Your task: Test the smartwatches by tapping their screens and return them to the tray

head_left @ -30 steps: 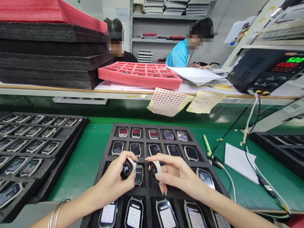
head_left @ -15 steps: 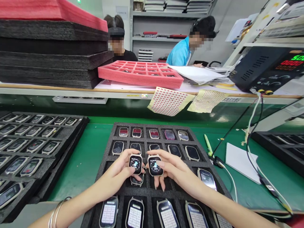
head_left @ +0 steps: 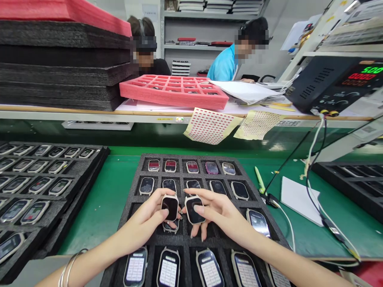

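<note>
Above the middle of a black foam tray [head_left: 131, 205], my left hand [head_left: 155, 217] grips a smartwatch case [head_left: 170, 207] without a strap. Beside it my right hand [head_left: 214, 209] holds a second smartwatch case [head_left: 195, 210], slightly tilted. Both screens are dark, and each thumb rests on the glass. The two cases are close together but apart. Around them more watch cases lie in the tray's compartments; the front row [head_left: 168, 271] shows lit white screens with a grid of keys. Another case [head_left: 171, 226] in the tray is partly hidden under my left hand.
Black trays of watch cases [head_left: 38, 185] lie at left, another black tray [head_left: 353, 175] at right. A green pen [head_left: 259, 179], white paper [head_left: 301, 201] and cables are right of centre. The shelf holds a red foam tray [head_left: 173, 97], stacked black foam [head_left: 60, 75] and a power supply [head_left: 332, 85]. Two people sit behind.
Both held watches' screens have gone from a lit clock face to dark. The right-hand watch is tilted a little more. Both hands keep their grip, and the view has shifted slightly.
</note>
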A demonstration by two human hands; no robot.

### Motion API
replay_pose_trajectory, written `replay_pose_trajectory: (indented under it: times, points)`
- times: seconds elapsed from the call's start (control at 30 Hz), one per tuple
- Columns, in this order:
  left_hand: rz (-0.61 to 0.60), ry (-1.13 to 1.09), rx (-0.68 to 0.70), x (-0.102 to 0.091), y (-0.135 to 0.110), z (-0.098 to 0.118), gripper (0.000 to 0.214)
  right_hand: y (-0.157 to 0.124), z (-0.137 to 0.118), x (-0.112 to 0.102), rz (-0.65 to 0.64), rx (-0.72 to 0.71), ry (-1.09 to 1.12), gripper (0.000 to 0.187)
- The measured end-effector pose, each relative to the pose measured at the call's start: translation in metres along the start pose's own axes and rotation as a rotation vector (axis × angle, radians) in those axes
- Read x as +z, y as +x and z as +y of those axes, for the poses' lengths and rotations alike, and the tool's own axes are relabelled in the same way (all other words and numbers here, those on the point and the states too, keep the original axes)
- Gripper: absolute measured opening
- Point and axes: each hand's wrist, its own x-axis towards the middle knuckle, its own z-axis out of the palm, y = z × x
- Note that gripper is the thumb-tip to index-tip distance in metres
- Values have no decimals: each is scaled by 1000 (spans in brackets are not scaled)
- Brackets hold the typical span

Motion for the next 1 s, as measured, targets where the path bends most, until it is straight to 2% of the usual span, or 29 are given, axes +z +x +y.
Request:
replay_pose_trajectory:
  times: [0.1, 0.2, 0.3, 0.4, 0.47, 0.73, 1.0]
  points:
    - [-2, 0, 6, 1, 0, -2, 27, -1, 0, 2, 8, -16, -19, 52]
    - [40, 61, 13, 3, 1, -2, 36, -2, -2, 3, -41, -69, 9, 55]
    - [97, 236, 25, 5, 0, 1, 34, -2, -4, 3, -105, -92, 36, 48]
    - [98, 420, 35, 5, -1, 3, 25, -3, -4, 0, -153, -29, 18, 38]
    - [89, 494, 50, 4, -2, 3, 24, -3, -3, -1, -159, -3, 21, 38]
    - [88, 424, 29, 6, -1, 6, 27, -4, -4, 1, -119, 8, -61, 48]
    - [88, 461, 74, 5, -4, 6, 27, -6, -9, 3, -97, -7, -80, 41]
